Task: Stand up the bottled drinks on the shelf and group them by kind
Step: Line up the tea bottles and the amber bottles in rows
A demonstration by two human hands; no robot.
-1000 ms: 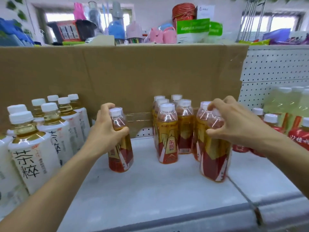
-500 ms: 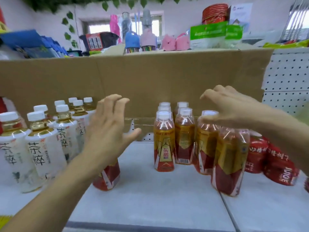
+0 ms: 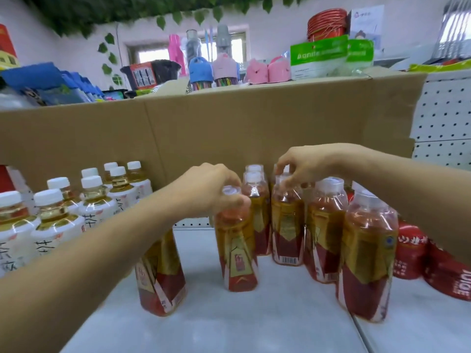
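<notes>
White shelf (image 3: 249, 329) decking, backed by a cardboard sheet (image 3: 229, 128) and a pegboard panel (image 3: 446, 118), carries the drinks in three groups: white-label tea bottles (image 3: 58, 225) at the left, red-and-gold amber bottles (image 3: 326, 238) in the middle, red juice bottles (image 3: 410, 253) at the right.

We note these changes from half a second ago. Both hands were then spread flat above the stock; both have now closed. The left hand (image 3: 211, 189) has crossed rightward and curls its fingers round the cap and neck of the front amber bottle (image 3: 235, 253), which stands upright at the near left of the middle group. The right hand (image 3: 305, 164) pinches with its fingertips the cap of the rear amber bottle (image 3: 288, 225), one row farther back and just beside the front one. The lone amber bottle (image 3: 160, 281) that the left hand covered earlier stands apart, between the tea group and the middle group.

Limits of view: the lone bottle's top is hidden behind the left forearm, and we cannot tell whether its apparent lean is real or a lens effect. Fingers largely cover the rear bottle's cap. The juice bottles are cut off by the right arm and the frame edge, and blur leaves most label print unreadable.
</notes>
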